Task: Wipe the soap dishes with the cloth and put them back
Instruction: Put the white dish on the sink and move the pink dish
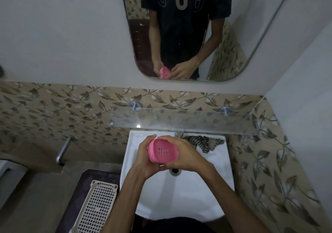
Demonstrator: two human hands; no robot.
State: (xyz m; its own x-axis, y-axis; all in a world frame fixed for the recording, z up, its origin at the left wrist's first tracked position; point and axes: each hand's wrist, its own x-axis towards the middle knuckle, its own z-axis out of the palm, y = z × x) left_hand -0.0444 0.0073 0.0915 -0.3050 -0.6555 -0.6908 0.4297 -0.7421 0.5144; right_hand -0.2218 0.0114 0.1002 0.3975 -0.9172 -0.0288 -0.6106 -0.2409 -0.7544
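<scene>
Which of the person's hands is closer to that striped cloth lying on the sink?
The right hand. It grips the pink soap dish just beside the striped cloth on the sink rim; the left hand holds the dish's far side.

Pink, seemingly plastic soap dish point(163, 150), glossy white sink point(212, 193), striped cloth point(201, 143).

Both hands point(143, 158) point(186, 154) grip pink soap dish point(162, 152) over sink point(221, 162), cloth point(201, 143) on rim.
</scene>
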